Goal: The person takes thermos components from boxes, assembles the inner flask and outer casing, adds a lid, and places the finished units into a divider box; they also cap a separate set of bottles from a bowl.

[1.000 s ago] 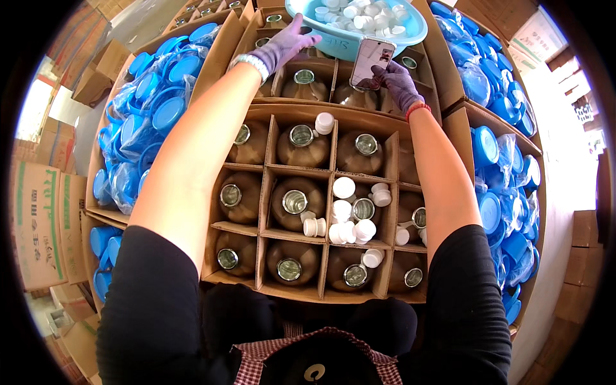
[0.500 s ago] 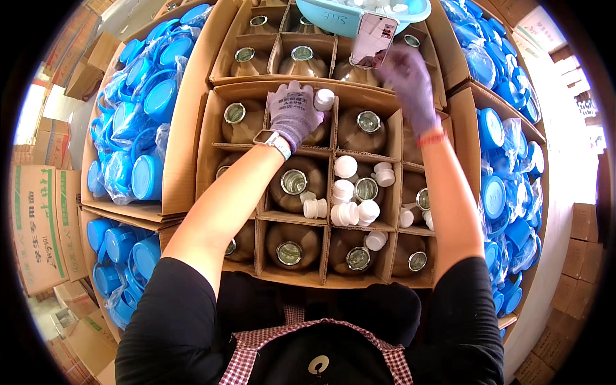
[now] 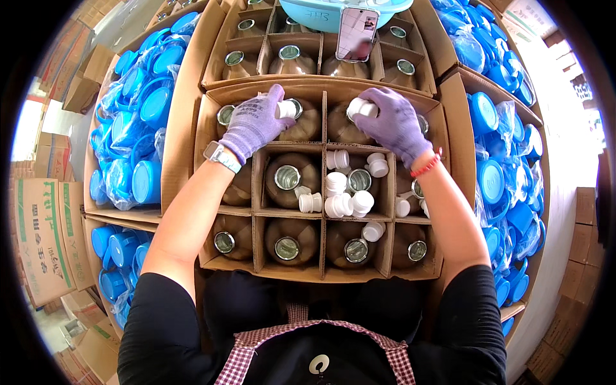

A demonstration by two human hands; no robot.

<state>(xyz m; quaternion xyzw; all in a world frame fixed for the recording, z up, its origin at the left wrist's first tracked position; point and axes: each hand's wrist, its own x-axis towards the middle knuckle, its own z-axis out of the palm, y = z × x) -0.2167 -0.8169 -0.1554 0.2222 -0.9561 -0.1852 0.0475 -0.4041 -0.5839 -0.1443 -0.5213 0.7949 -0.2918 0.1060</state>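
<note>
- Now that the purple-gloved right hand (image 3: pixel 393 120) is off the pale-screened phone (image 3: pixel 357 33), it pinches a round white plastic stopper (image 3: pixel 362 110) over a round brown glassy bottle (image 3: pixel 342 131).
- The left hand (image 3: pixel 255 123) grips another white stopper (image 3: pixel 286 111) beside the silvery mouth of the neighbouring bottle (image 3: pixel 305 127); stopper handling now seems two-handed.
- Dark print marks the left glove (image 3: pixel 260 120); handwriting, the pale-blue plastic basin (image 3: pixel 308 14).

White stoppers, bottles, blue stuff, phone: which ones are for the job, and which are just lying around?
For the job, it seems:
- white stopper in the left hand
- another stopper in the right hand
- loose stoppers
- bottles in the divided box

Lying about, probably:
- blue plastic pieces
- phone
</note>
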